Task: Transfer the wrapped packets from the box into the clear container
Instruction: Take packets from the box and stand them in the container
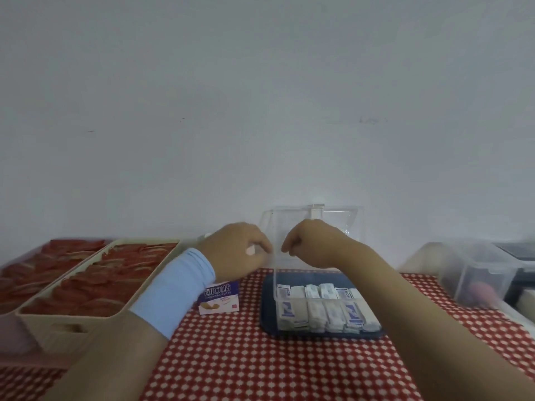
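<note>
dim, flat light | soft overall blur | edges smeared, wide-angle bowing

A red-and-white checked tablecloth [231,366] carries two beige rectangular plastic trays [52,334] of red sachets [95,285], a flat dark blue tray [267,314] and a translucent lidded plastic bin [474,273], against a plain white wall [260,111].

Packets [327,309] lie in the container [318,277] on a tray [267,321]; box [219,298] just left, basket [55,327] farther left, bin [477,273] far right.
</note>
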Action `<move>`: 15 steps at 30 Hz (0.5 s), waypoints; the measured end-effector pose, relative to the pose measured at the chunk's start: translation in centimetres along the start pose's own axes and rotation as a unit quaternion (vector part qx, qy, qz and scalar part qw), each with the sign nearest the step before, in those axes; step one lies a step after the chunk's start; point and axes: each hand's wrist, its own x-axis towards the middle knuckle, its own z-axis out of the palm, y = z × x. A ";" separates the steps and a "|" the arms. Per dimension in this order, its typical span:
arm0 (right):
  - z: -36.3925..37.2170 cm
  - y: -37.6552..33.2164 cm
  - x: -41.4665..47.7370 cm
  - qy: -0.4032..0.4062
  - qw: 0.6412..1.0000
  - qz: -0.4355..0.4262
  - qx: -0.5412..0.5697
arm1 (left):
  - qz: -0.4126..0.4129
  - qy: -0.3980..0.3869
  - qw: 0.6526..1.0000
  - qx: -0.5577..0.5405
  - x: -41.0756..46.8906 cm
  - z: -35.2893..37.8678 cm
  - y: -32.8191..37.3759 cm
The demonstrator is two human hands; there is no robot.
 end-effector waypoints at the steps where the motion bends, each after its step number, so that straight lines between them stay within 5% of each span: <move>1: 0.0 -0.9 0.2 0.013 1.000 -0.012 0.006 | -0.028 0.031 0.999 -0.012 -0.2 -0.7 -0.9; 7: 2.8 -6.1 2.9 0.045 0.997 -0.056 0.019 | -0.195 0.097 0.975 -0.041 -2.2 -1.0 -7.0; 15: 5.6 -9.8 6.3 0.015 0.994 -0.068 -0.082 | -0.191 0.081 0.978 -0.039 -3.5 2.0 -9.1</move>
